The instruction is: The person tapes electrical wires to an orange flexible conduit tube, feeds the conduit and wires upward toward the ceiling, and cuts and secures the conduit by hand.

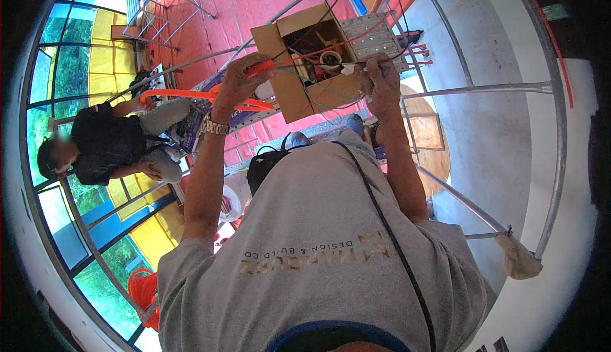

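Observation:
An open cardboard box [293,101] sits before me on the scaffold, with black, red and green wires across it and a white round fitting [330,61] inside. My left hand [242,82], at the box's left edge, grips a small orange object [259,68], possibly a tool handle; the rest of it is unclear. My right hand [380,83], at the box's right side, has its fingers pinched on a dark wire. A bright orange tube or cord [172,93] runs behind my left wrist.
A seated co-worker [108,142] is at my left among scaffold bars [512,88]. A perforated metal plank [375,34] lies beyond the box. Below are red flooring [216,8], a white bucket [234,202] and a round wooden surface [426,132]. Folded metal frames [162,15] stand at the back left.

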{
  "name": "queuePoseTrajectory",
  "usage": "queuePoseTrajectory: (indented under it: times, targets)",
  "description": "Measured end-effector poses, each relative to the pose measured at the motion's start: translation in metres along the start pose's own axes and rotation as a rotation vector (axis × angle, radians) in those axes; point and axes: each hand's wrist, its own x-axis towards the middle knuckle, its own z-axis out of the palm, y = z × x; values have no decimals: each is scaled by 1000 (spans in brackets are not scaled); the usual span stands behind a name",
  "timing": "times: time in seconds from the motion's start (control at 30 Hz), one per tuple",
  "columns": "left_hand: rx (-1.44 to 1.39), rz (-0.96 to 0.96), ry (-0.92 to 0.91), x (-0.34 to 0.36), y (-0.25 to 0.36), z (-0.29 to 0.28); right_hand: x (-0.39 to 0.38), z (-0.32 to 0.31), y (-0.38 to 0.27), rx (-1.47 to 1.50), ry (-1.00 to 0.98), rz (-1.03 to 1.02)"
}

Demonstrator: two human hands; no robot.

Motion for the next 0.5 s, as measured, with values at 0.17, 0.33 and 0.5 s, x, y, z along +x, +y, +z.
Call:
queuePoseTrajectory:
  times: [0.17,0.33,0.5]
  targets:
    - [-35,-5,0,-3,-4,-4,2,8,-2,-27,30,-50]
    - [69,44,9,-7,-11,-3,5,18,1,-72,-4,-38]
    - [46,5,1,-8,-8,-1,10,15,4,-109,10,-27]
